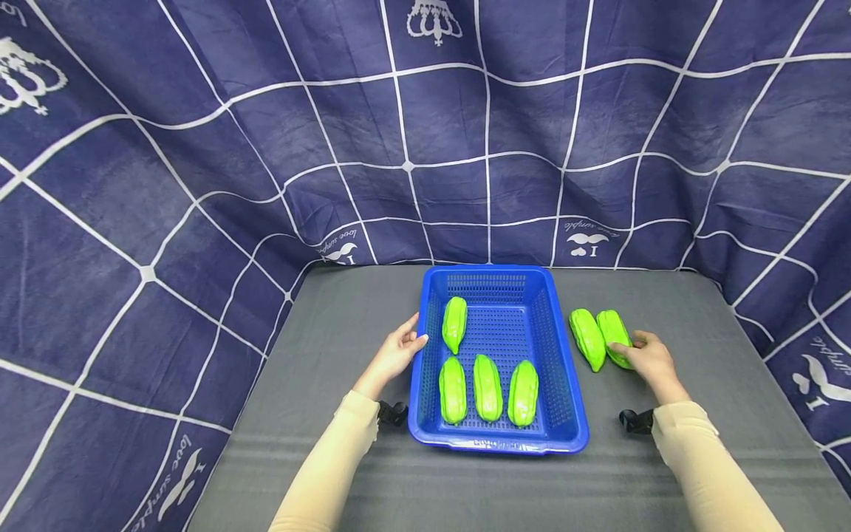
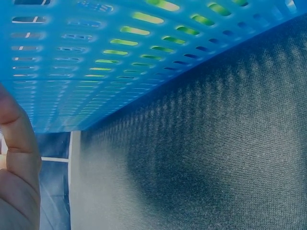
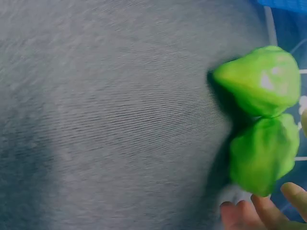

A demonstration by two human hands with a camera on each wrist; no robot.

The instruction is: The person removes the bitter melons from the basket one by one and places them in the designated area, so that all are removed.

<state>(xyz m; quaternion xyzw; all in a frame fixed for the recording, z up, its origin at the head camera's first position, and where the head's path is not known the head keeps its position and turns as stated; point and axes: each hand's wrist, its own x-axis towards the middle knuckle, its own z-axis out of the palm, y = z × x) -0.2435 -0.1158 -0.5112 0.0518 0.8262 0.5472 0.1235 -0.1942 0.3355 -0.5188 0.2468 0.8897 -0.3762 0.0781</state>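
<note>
A blue plastic basket (image 1: 501,445) stands on the grey tabletop with several bright green, ridged star fruits inside: three side by side near its front, such as the middle one (image 1: 487,388), and one (image 1: 455,324) farther back at left. My left hand (image 1: 394,353) holds the basket's left rim, thumb on the edge. Right of the basket lie two more star fruits, touching each other: the left one (image 1: 588,338) and the right one (image 1: 614,336). My right hand (image 1: 651,362) is at the right one, its fingertips (image 3: 261,203) against or very near the surface, not wrapped around it.
Grey cloth (image 1: 319,355) covers the tabletop around the basket. A dark blue curtain with white lines (image 1: 525,185) rises behind and along both sides. Both wrists carry small black cameras, the left one (image 1: 394,414) close to the basket's wall.
</note>
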